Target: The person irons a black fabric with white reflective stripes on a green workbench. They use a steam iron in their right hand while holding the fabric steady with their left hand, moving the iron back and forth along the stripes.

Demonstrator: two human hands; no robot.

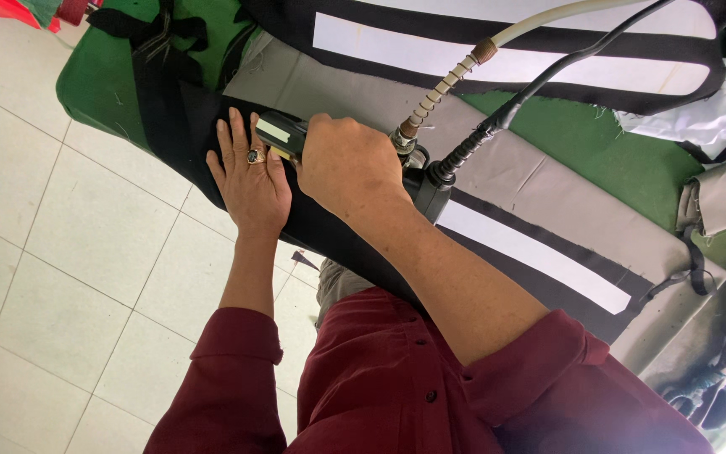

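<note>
I see my right hand (pixel 348 164) on a black steam iron (pixel 418 181) with a pale label patch; its hose (pixel 464 69) is cream, its cable (pixel 539 80) black. My left hand (pixel 249 172), wearing a dark-stoned ring (pixel 255 155), lies on black fabric (pixel 170 109). Grey cloth (pixel 548 189) carries black bands with white stripes. The padded table (pixel 98 80) is green, my sleeves (pixel 237 370) maroon, the floor tiles (pixel 52 277) off-white.

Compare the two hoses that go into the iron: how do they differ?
The pale hose is cream with a coiled spring guard and a brass collar; the black cable is dark with a ribbed rubber sleeve. The pale hose looks thicker than the black cable. The pale hose enters nearer the right hand; the black cable enters further back. Both run from the top right to the iron.
</note>
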